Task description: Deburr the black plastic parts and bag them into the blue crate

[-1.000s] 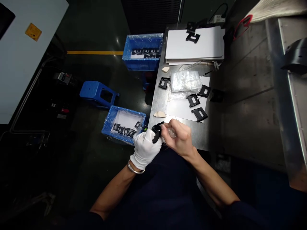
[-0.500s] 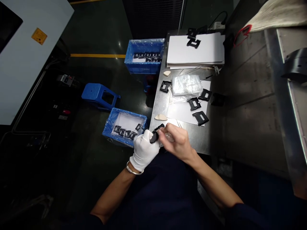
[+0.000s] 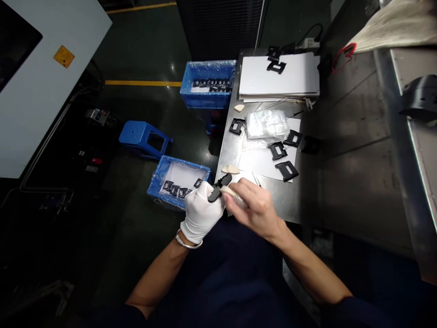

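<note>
My left hand (image 3: 202,212), in a white glove, is closed around a black plastic part (image 3: 224,181) in front of my body. My bare right hand (image 3: 256,206) pinches a pale beige piece (image 3: 228,190) with a narrow tip, held against or just over the part. Its rear end is hidden by my fingers, so its exact kind does not show. Beyond the hands, a flat beige piece (image 3: 231,169) lies at the metal table's (image 3: 225,152) edge. Similar black frame-shaped parts, such as this one (image 3: 287,171), rest on white paper (image 3: 262,166) to the right.
A stack of clear plastic bags (image 3: 266,124) lies mid-table, with a pile of white sheets (image 3: 278,82) behind. Two lined blue crates, one near (image 3: 155,184) and one far (image 3: 205,101), hold black parts left of the table. A blue stool (image 3: 134,133) stands on the floor.
My hands have shifted slightly, and the black part is turned so more of it shows. The pale piece's tip is now visible across it. The whole view has moved a little.
</note>
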`<state>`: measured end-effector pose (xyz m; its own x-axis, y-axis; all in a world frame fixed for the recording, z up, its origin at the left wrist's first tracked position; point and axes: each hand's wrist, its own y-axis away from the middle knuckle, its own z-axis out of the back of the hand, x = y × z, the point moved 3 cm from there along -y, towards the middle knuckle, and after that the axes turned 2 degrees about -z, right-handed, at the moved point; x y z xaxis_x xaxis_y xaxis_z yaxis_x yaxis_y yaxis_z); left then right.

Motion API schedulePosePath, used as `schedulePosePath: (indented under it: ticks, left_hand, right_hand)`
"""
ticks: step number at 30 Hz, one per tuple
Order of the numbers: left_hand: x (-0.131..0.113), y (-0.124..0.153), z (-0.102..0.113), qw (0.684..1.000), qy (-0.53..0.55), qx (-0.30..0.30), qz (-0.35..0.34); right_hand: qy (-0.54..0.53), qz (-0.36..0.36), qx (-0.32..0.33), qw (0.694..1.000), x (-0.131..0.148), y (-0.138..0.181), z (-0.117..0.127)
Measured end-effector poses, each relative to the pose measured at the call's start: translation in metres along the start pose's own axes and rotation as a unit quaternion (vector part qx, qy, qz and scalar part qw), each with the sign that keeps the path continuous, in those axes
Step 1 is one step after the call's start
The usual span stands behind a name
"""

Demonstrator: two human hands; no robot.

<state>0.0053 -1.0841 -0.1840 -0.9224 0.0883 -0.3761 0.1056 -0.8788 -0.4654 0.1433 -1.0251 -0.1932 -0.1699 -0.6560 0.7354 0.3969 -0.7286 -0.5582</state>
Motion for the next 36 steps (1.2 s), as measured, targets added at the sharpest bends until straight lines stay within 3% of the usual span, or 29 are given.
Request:
schedulePosePath:
  ticks: [8, 12, 14, 16, 18, 20, 22, 25, 27, 31, 36]
  left_hand:
    - [0.002, 0.002, -0.002, 0.999, -0.019, 0.012, -0.029]
    - [0.001, 0.003, 0.006, 0.999, -0.019, -0.004, -0.031]
    - [0.003, 0.000, 0.012, 1.000, 0.005, -0.019, -0.003]
    - [0.004, -0.003, 0.017, 0.999, 0.019, -0.024, 0.013]
    - [0.003, -0.005, 0.020, 0.999, 0.019, -0.027, 0.016]
    - [0.002, -0.005, 0.021, 0.999, 0.009, -0.032, 0.018]
    - [-0.001, -0.003, 0.021, 0.999, -0.001, -0.030, 0.015]
    - [-0.004, 0.000, 0.019, 1.000, -0.006, -0.017, 0.003]
    - [-0.006, 0.002, 0.018, 1.000, -0.003, -0.013, -0.011]
    - [-0.007, 0.004, 0.018, 0.998, -0.013, -0.015, -0.057]
    - [-0.003, 0.007, 0.016, 0.997, -0.030, -0.013, -0.076]
  right_hand:
    - [-0.017, -0.019, -0.011, 1.000, -0.006, 0.001, -0.007]
    - [-0.086, -0.138, -0.035, 0.986, -0.018, 0.000, 0.002]
    - [-0.216, -0.237, -0.059, 0.945, -0.023, 0.004, 0.004]
    - [-0.370, -0.316, -0.066, 0.871, -0.025, 0.010, 0.000]
    - [-0.484, -0.355, -0.044, 0.799, -0.024, 0.015, -0.007]
    - [-0.526, -0.366, -0.021, 0.768, -0.022, 0.018, -0.011]
    - [-0.478, -0.355, -0.015, 0.803, -0.019, 0.019, -0.009]
    - [-0.256, -0.289, -0.033, 0.922, -0.009, 0.021, 0.003]
    - [-0.098, -0.194, -0.045, 0.975, 0.002, 0.021, 0.009]
    - [0.064, -0.029, -0.011, 0.997, 0.019, 0.022, 0.007]
    - [0.105, -0.001, 0.032, 0.994, 0.019, 0.019, -0.001]
